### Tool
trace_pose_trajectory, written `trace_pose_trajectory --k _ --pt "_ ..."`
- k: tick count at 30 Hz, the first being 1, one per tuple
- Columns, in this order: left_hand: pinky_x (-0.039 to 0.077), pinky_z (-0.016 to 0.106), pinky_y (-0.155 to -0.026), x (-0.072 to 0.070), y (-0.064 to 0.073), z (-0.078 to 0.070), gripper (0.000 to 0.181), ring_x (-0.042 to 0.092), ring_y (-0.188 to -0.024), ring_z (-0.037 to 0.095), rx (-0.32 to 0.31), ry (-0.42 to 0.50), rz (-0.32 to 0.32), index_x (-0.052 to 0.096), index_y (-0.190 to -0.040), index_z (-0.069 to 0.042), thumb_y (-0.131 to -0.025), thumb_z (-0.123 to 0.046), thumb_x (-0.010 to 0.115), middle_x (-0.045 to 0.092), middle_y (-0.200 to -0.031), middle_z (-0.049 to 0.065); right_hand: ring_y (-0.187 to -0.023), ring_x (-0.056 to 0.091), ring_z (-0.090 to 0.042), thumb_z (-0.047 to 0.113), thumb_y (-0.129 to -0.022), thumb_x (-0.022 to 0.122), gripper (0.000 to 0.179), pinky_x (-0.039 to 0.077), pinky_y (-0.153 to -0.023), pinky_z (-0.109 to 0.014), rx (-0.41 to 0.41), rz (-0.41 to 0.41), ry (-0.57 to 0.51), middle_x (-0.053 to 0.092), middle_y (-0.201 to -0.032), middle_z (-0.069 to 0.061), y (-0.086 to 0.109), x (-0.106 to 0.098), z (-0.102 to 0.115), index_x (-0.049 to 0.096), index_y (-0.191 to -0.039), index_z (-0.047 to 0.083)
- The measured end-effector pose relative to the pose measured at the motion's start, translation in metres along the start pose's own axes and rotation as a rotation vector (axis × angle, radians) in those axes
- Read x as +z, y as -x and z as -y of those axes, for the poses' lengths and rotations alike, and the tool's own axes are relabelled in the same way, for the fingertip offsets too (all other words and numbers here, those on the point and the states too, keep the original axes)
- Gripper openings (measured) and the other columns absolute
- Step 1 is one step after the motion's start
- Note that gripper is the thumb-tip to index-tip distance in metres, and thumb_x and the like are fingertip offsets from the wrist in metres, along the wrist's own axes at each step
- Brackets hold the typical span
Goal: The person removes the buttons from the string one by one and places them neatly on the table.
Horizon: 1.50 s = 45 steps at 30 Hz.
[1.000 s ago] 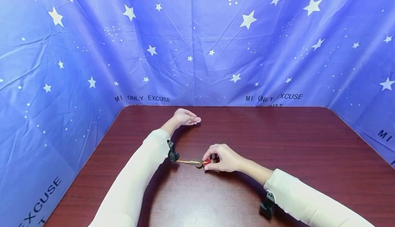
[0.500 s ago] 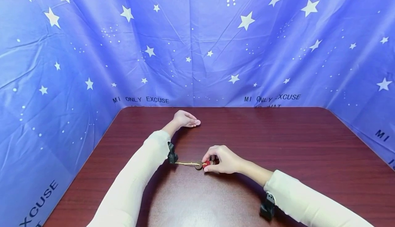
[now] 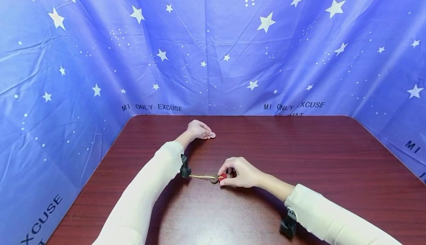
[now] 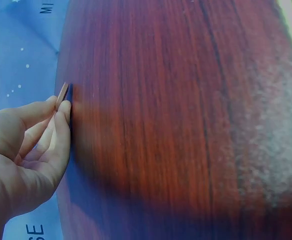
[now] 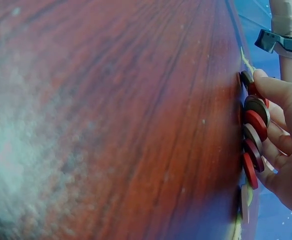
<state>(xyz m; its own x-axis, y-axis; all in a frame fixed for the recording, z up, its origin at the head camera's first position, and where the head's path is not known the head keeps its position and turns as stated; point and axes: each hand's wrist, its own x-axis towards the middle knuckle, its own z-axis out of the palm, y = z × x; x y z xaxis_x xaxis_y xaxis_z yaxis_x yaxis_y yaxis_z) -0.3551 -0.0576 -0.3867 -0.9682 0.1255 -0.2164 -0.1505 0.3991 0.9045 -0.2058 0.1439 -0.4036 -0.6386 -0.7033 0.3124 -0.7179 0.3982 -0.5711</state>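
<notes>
At the far left of the table, my left hand [image 3: 199,129] pinches a pale pink button-like disc [image 3: 213,135] between thumb and fingertips. The left wrist view shows this disc [image 4: 62,95] edge-on; whether it touches the tabletop I cannot tell. Nearer the middle, my right hand [image 3: 242,171] holds a red button-like disc [image 3: 222,178] by its edges. A brown disc [image 3: 214,178] lies just left of it, crossed by a yellow string [image 3: 199,176]. In the right wrist view, several red, brown and pale discs [image 5: 256,125] line up beneath the right palm.
The dark red wooden table [image 3: 299,148] has rounded far corners. A blue star-printed curtain [image 3: 206,52] surrounds its back and sides. Black wrist cameras sit under the left sleeve [image 3: 143,193] and the right sleeve [image 3: 332,211]. The left forearm hides the string's far end.
My left hand has come slightly down and nearer with the pale pink disc. My right hand keeps its hold on the red disc. The head view tilted a little at first.
</notes>
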Motion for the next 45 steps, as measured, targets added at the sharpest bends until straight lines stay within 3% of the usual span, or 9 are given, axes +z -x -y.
trace_pose_trajectory --k 7,14,28,35,40,45 --pt "0.056 0.019 -0.055 0.004 0.003 0.0 0.016 0.061 -0.05 0.005 0.03 -0.007 0.012 0.072 -0.094 0.009 -0.079 0.003 0.072 0.071 -0.064 0.006 -0.068 0.06 -0.01 0.021 -0.076 0.081 0.019 0.05 -0.06 -0.017 -0.007 -0.005 0.006 0.067 -0.08 0.0 0.0 -0.001 0.0 0.073 -0.091 0.013" --pt "0.056 0.02 -0.054 0.006 0.005 -0.003 0.014 0.06 -0.047 0.005 0.054 -0.076 -0.015 0.073 -0.09 0.01 -0.078 0.003 0.073 0.065 -0.054 0.002 -0.068 0.06 -0.011 0.021 -0.076 0.081 0.019 0.05 -0.06 -0.017 -0.009 -0.006 0.006 0.068 -0.081 0.0 0.0 -0.001 0.002 0.073 -0.091 0.012" --pt "0.056 0.019 -0.052 0.011 0.001 0.0 0.008 0.058 -0.046 0.005 0.025 -0.176 -0.056 0.074 -0.085 0.006 -0.078 0.003 0.071 0.066 -0.057 0.004 -0.067 0.062 -0.014 0.019 -0.076 0.081 0.019 0.05 -0.06 -0.015 -0.029 -0.009 -0.007 0.067 -0.079 -0.003 0.002 0.0 0.004 0.072 -0.091 0.01" --pt "0.056 0.018 -0.055 -0.002 0.011 0.001 0.011 0.06 -0.052 0.004 0.045 -0.151 -0.045 0.073 -0.092 0.003 -0.082 -0.003 0.07 0.076 -0.087 0.014 -0.067 0.061 -0.013 0.017 -0.076 0.081 0.019 0.051 -0.059 -0.017 -0.041 -0.018 -0.013 0.067 -0.079 -0.003 0.003 0.001 0.004 0.072 -0.091 0.01" --pt "0.056 0.02 -0.057 -0.015 0.021 0.004 0.016 0.062 -0.06 0.005 0.083 -0.169 -0.033 0.072 -0.096 0.0 -0.083 -0.009 0.072 0.075 -0.084 0.012 -0.067 0.061 -0.014 0.017 -0.076 0.08 0.018 0.051 -0.059 -0.019 -0.044 -0.018 -0.005 0.067 -0.079 -0.003 0.002 0.001 0.004 0.072 -0.09 0.01" --pt "0.058 0.023 -0.063 -0.026 0.041 0.005 0.018 0.066 -0.067 0.007 0.133 -0.241 0.008 0.072 -0.099 -0.001 -0.084 -0.012 0.072 0.075 -0.09 0.014 -0.066 0.06 -0.014 0.017 -0.075 0.081 0.019 0.05 -0.059 -0.018 -0.046 -0.018 -0.011 0.067 -0.079 -0.003 0.002 0.002 0.006 0.072 -0.09 0.009"
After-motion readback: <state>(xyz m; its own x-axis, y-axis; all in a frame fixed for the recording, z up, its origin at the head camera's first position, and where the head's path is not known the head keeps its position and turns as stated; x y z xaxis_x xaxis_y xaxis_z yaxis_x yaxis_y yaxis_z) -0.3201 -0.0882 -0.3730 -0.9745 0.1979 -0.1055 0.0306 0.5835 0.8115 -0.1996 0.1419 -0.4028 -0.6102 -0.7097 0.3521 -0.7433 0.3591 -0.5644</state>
